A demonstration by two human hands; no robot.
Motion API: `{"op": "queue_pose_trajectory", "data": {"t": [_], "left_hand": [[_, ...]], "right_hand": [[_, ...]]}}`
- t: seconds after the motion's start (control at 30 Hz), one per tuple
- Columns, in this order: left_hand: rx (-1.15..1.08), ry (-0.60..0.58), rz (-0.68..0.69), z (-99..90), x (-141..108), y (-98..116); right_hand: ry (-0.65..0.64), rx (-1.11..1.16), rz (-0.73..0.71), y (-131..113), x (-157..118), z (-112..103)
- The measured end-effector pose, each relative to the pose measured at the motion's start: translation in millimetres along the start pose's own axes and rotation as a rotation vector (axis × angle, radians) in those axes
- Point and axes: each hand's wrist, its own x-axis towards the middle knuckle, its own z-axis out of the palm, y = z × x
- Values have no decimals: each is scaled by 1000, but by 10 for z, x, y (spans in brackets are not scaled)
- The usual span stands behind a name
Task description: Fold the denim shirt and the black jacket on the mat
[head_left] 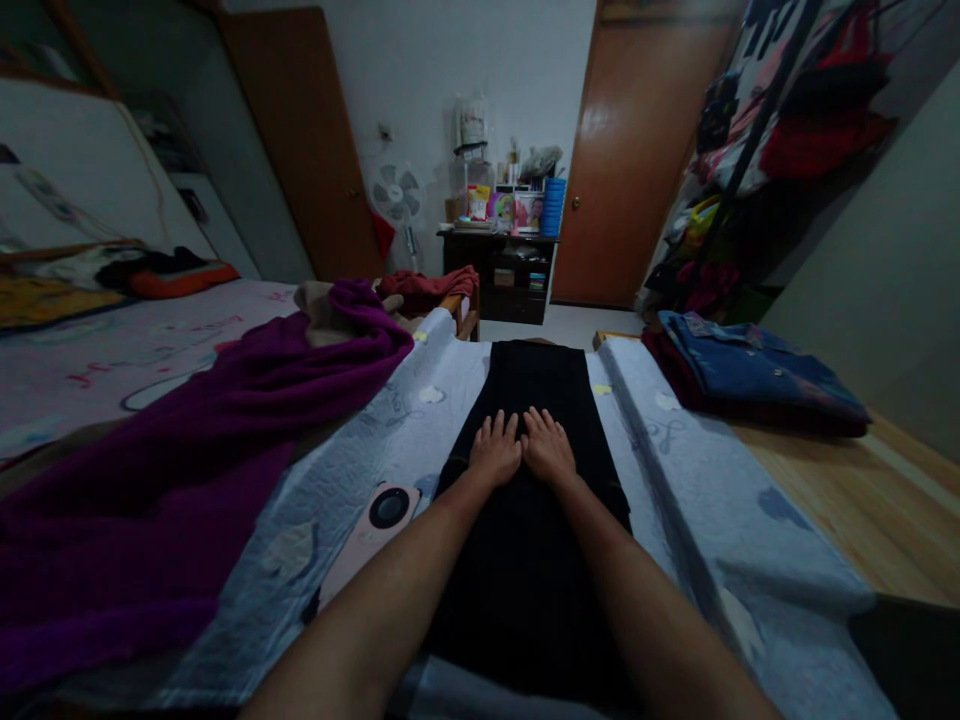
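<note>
Black trousers (536,580), or a similar long folded dark garment, lie lengthwise in front of me on a pale patterned cloth (442,370). My left hand (496,450) rests flat on the dark fabric, fingers stretched forward. Beside it, my right hand (547,445) also lies palm down with its fingers extended. The two hands nearly touch at the middle of the garment, and neither grips anything. A pink phone (367,540) with a round black camera ring lies face down left of the garment, partly hidden by my left forearm.
A purple blanket (300,370) is heaped at left. Folded clothes with a denim item (757,360) on top sit at right on a wooden surface (847,500). Farther back stand a fan (399,195), a dark cabinet (514,280) and a brown door (630,160).
</note>
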Motion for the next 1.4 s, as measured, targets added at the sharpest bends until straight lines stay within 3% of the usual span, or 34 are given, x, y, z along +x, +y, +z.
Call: {"op": "queue_pose_trajectory", "data": {"t": [0.17,0.33,0.53,0.7,0.97,1.07,1.23,1.4], "left_hand": [[-15,-29,5,-24,49,-36],[-41,9,-13,-140,301,-80],[-56,-42,-7,-142,689,-134],[-47,-96,-25,-103,870,-84],[-38,69,69,107,852,-13],[-48,132,99,182,854,-62],[-116,111,130,187,881,-94],[-152,141,2,144,889,-85]], "right_hand": [[2,-14,80,-21,1,2],[-7,7,118,-13,19,-16],[-45,16,61,103,253,-84],[-74,47,-53,280,478,-40],[-131,33,-29,489,637,9],[-131,53,6,467,792,-89],[-29,114,-16,311,1200,-203],[63,334,-167,296,1466,33]]}}
